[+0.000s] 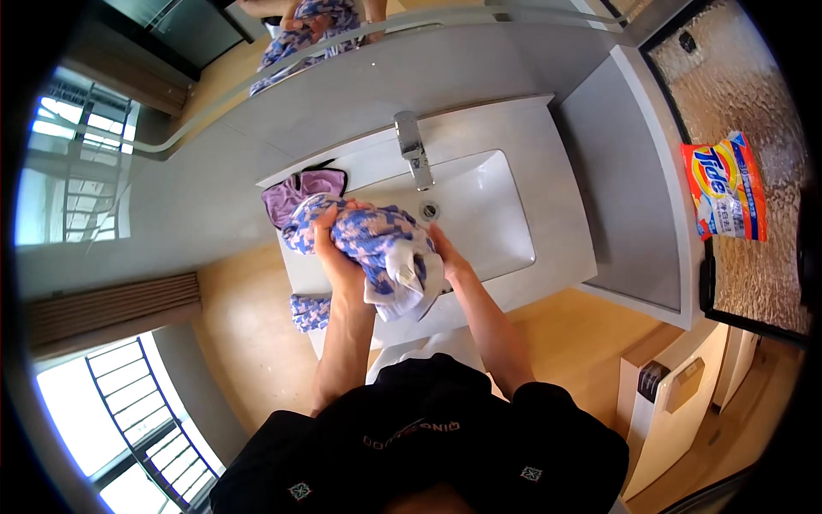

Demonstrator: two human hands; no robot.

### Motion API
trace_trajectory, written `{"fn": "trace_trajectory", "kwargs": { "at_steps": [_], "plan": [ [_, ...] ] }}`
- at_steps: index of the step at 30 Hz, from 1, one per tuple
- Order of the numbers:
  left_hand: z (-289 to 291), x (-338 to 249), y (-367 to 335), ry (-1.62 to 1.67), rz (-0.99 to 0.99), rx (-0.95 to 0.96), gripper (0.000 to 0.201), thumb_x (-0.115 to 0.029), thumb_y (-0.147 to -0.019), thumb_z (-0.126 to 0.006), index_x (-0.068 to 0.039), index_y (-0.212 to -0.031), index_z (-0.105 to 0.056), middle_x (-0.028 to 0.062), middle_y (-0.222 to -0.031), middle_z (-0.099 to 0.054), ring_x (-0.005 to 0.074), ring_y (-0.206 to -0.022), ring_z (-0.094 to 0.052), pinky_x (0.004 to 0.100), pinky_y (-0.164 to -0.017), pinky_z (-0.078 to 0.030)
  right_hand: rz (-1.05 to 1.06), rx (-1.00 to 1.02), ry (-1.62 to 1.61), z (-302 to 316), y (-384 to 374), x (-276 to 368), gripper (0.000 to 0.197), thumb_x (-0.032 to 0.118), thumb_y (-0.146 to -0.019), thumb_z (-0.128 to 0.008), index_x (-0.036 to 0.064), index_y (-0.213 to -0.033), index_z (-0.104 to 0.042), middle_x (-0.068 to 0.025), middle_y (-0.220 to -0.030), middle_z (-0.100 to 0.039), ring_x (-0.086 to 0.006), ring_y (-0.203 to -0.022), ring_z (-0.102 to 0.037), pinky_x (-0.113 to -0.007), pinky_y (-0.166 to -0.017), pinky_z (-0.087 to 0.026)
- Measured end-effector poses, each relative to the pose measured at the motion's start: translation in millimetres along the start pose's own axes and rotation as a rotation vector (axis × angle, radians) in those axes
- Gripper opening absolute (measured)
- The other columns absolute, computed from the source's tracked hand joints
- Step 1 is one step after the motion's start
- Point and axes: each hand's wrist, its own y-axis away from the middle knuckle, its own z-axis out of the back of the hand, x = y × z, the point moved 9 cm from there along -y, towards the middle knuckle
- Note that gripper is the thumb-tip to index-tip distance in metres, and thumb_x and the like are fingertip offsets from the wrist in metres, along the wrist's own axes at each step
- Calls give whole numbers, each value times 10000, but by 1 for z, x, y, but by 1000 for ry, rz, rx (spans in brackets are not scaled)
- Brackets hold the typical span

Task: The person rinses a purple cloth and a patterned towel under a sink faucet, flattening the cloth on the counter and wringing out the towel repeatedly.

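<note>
A bunched garment [372,236], blue and pink patterned with white parts at its near end, is held up over the left part of the white sink [488,206]. My left hand [332,250] is closed around its left side, with the fingers partly buried in the folds. At its right edge my right hand [449,255] holds the white part; its fingertips are mostly hidden behind the cloth. A smaller patch of the same patterned cloth [310,313] lies by the counter's left front edge; whether it joins the garment I cannot tell.
Behind the garment, a purple cloth [287,199] with dark trim lies on the counter [561,214]. A chrome faucet [413,150] stands at the sink's back, above the drain [429,210]. An orange detergent bag [726,187] is at the far right. A mirror [214,94] spans the back wall.
</note>
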Motion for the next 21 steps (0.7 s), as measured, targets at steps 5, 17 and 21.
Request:
{"fn": "trace_trajectory", "kwargs": {
  "at_steps": [5, 17, 21],
  "plan": [
    [30, -50, -4, -103, -97, 58, 360, -393, -885, -610, -48, -982, -633, 92, -976, -670, 241, -924, -638, 373, -891, -521, 17, 275, 328, -57, 11, -19, 850, 419, -835, -797, 18, -1475, -409, -91, -1417, -536, -192, -1298, -495, -372, -1110, -394],
    [19, -127, 77, 82, -566, -110, 272, -309, -862, -606, -45, -926, -600, 104, -962, -642, 245, -923, -625, 376, -877, -516, 789, -139, 1201, -182, 79, 27, 1310, 226, -609, -943, 107, -1583, -75, -268, -1545, -239, -441, -1448, -252, -580, -1123, -298],
    [23, -86, 98, -116, -555, -305, 259, -298, -891, -607, -51, -967, -633, 73, -955, -651, 209, -885, -628, 349, -825, -528, 1398, -124, 1728, -276, 119, 19, 963, 209, -720, -835, 112, -1512, -296, -295, -1519, -311, -585, -1390, -260, -706, -1089, -254]
  ]
}}
